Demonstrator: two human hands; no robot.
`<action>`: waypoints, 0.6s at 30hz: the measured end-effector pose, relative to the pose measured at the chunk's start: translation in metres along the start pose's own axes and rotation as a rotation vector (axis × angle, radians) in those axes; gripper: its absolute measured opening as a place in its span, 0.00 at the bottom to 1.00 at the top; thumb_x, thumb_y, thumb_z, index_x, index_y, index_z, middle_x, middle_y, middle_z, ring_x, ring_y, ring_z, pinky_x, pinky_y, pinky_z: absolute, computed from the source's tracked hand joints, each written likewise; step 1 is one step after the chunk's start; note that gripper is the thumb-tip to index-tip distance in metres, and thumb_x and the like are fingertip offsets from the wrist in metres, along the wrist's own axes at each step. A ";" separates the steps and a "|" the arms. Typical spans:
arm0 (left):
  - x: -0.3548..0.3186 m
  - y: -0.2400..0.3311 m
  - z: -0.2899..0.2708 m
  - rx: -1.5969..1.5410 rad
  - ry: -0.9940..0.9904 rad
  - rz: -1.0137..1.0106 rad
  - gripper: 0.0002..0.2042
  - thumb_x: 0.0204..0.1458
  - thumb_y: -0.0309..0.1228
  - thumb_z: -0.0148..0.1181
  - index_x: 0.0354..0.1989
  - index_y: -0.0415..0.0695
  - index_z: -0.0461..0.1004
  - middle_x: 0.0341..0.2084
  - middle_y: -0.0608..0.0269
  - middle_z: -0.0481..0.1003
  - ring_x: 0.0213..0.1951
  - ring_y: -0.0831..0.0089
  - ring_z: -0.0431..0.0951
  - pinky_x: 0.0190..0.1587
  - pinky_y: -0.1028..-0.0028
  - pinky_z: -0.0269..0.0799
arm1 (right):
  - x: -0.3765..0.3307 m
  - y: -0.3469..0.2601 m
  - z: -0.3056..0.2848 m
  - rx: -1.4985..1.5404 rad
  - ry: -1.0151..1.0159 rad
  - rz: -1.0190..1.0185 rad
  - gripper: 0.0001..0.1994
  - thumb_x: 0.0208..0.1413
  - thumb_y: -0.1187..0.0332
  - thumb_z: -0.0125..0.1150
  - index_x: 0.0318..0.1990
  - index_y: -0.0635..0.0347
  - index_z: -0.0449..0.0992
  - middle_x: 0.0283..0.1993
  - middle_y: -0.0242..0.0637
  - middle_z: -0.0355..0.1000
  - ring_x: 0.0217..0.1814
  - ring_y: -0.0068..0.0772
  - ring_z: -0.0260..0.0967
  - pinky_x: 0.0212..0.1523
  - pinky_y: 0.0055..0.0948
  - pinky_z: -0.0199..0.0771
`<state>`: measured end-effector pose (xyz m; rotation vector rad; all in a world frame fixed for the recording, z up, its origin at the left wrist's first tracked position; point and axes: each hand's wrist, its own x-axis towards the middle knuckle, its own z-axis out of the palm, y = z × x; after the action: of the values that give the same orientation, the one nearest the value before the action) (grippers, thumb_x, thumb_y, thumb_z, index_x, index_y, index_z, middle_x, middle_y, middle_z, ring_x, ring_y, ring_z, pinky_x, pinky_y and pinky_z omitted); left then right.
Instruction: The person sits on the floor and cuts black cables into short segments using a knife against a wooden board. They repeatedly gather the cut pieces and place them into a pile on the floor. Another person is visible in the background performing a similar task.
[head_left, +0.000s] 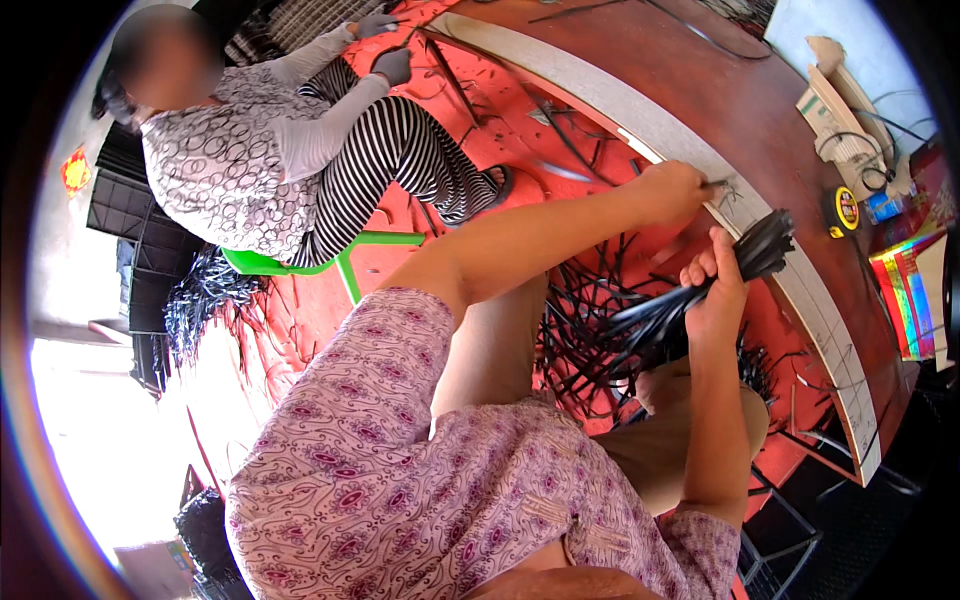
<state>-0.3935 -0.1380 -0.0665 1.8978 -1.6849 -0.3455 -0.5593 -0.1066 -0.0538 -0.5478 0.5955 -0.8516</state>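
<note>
My right hand [716,290] is wrapped around a bundle of black flat strips [765,244]. The bundle's blunt end sticks out above the fist, and its long tails trail down to the left. Farther away, at the edge of a long curved table, my left hand [674,190] has its fingers drawn together. Thin dark bits show just past those fingertips, but what they hold, if anything, I cannot make out. A tangled heap of loose black strips [580,340] lies on the red floor between my legs.
The reddish-brown table [690,95] has a pale edge board [790,280]. On it are a yellow-and-black tape measure [843,212], torn cardboard [835,105] and a shiny box [908,300]. At the left a gloved co-worker [230,150] sits on a green stool [345,262]; more strips [215,300] lie behind.
</note>
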 end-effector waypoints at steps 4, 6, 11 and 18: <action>-0.001 0.015 -0.020 -0.671 -0.065 -0.277 0.25 0.56 0.53 0.51 0.32 0.39 0.78 0.19 0.65 0.71 0.24 0.77 0.69 0.28 0.75 0.66 | 0.020 -0.003 0.008 -0.027 0.029 -0.044 0.07 0.50 0.73 0.66 0.33 0.55 0.72 0.19 0.22 0.58 0.16 0.18 0.55 0.19 0.22 0.58; -0.010 0.028 -0.035 -1.012 -0.102 -0.314 0.24 0.56 0.52 0.51 0.30 0.40 0.78 0.21 0.67 0.72 0.24 0.79 0.67 0.27 0.78 0.63 | 0.030 0.003 0.016 -0.162 0.088 -0.047 0.09 0.47 0.74 0.67 0.32 0.56 0.71 0.21 0.24 0.62 0.16 0.17 0.56 0.18 0.21 0.58; -0.015 0.010 -0.026 -1.059 -0.184 -0.543 0.23 0.59 0.48 0.48 0.29 0.37 0.76 0.24 0.60 0.75 0.27 0.74 0.71 0.30 0.74 0.66 | 0.049 0.022 0.024 -0.459 -0.061 -0.072 0.08 0.46 0.76 0.66 0.29 0.58 0.71 0.20 0.26 0.65 0.15 0.17 0.58 0.17 0.20 0.56; -0.035 0.017 -0.075 -1.094 -0.104 -0.627 0.15 0.58 0.34 0.44 0.36 0.34 0.74 0.27 0.54 0.74 0.31 0.66 0.72 0.36 0.66 0.67 | 0.065 0.033 0.044 -0.712 -0.084 -0.075 0.08 0.48 0.72 0.67 0.28 0.58 0.71 0.17 0.25 0.64 0.15 0.16 0.57 0.16 0.18 0.53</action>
<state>-0.3728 -0.0866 -0.0024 1.4463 -0.5934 -1.3040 -0.4788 -0.1330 -0.0612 -1.2510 0.8044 -0.6671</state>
